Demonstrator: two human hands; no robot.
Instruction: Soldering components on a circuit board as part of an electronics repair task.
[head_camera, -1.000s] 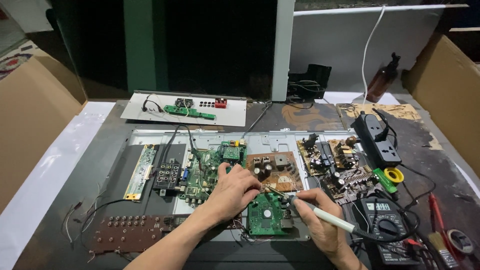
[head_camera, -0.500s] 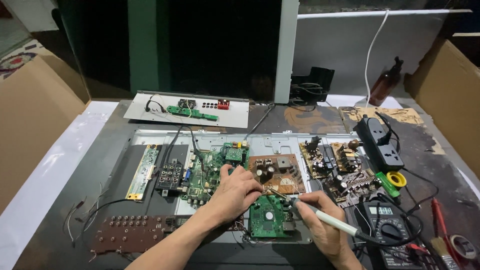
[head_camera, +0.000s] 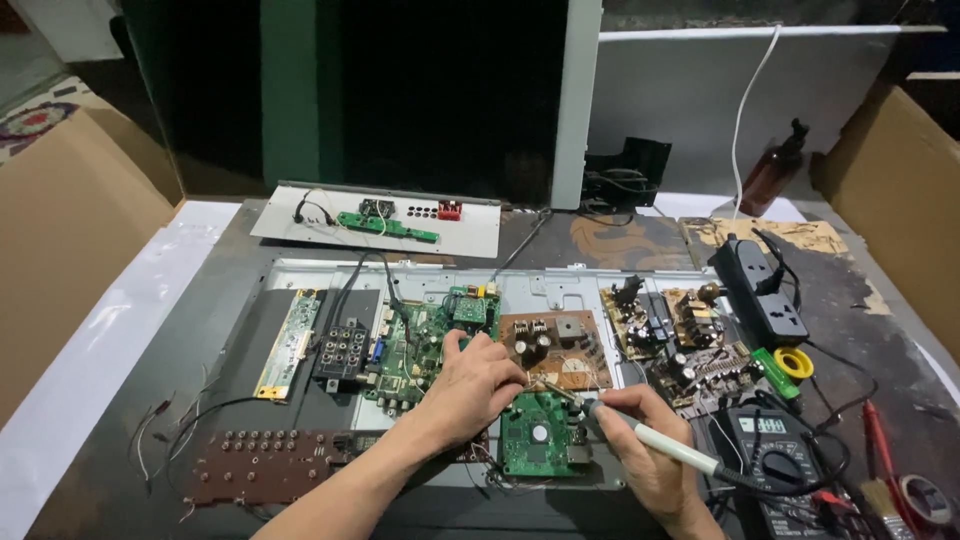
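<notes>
Green square circuit board (head_camera: 541, 433) below your hands: left hand (head_camera: 478, 385) pinches wire, right hand (head_camera: 640, 440) grips white soldering iron (head_camera: 655, 438); steady tip next.

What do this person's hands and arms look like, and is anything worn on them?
Both are bare: the left hand and right hand wear no gloves, and no rings or watch show. Both forearms are uncovered as far as the picture's lower edge, with no sleeve in view.
</notes>
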